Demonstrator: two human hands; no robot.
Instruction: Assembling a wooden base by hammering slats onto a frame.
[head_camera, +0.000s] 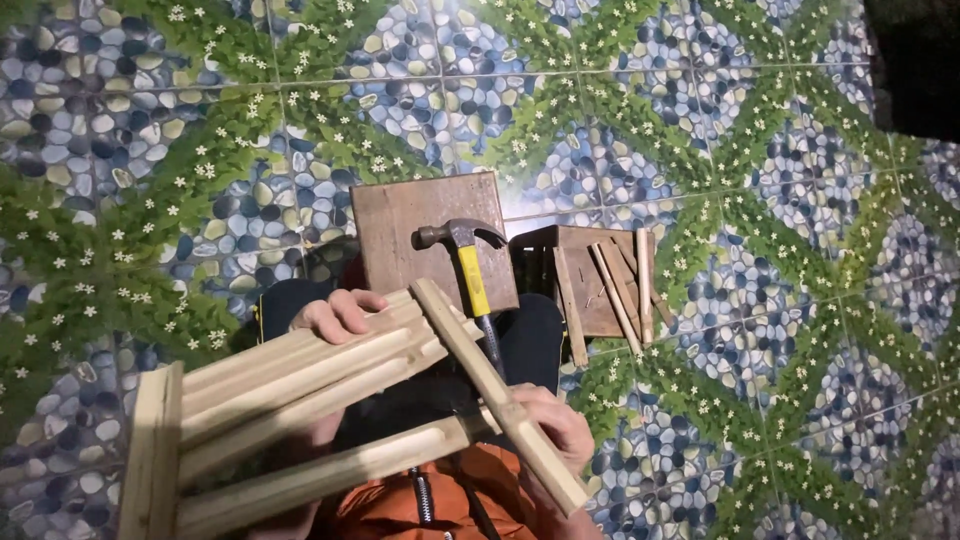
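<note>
Floor (780, 200) everywhere, tiled in blue pebbles and green flowered bands, with wide open room to the left, the top and the right of the work; a dark shape cuts into its top right corner, too dim to make out; near the middle of the floor lies a flat brown board (420, 225), and just right of it a small brown wooden box (585, 290) with loose thin sticks (625, 285) lying across its top; a claw hammer (468, 270) with a yellow band on its handle rests on the board's lower right part, head up near the board's middle, handle running down toward the person. Left hand (340, 312) curls over the top slats of a pale wooden frame (300, 400), fingers closed round the upper edge; right hand (555, 425) is closed on the frame's slanting end slat (495, 395), thumb and fingers wrapped about it; the frame lies across the person's lap, over dark trousers and an orange jacket (420, 500). Its left end runs off the bottom edge; the hammer's handle end hides behind the slat; the left wrist is covered by the slats.
</note>
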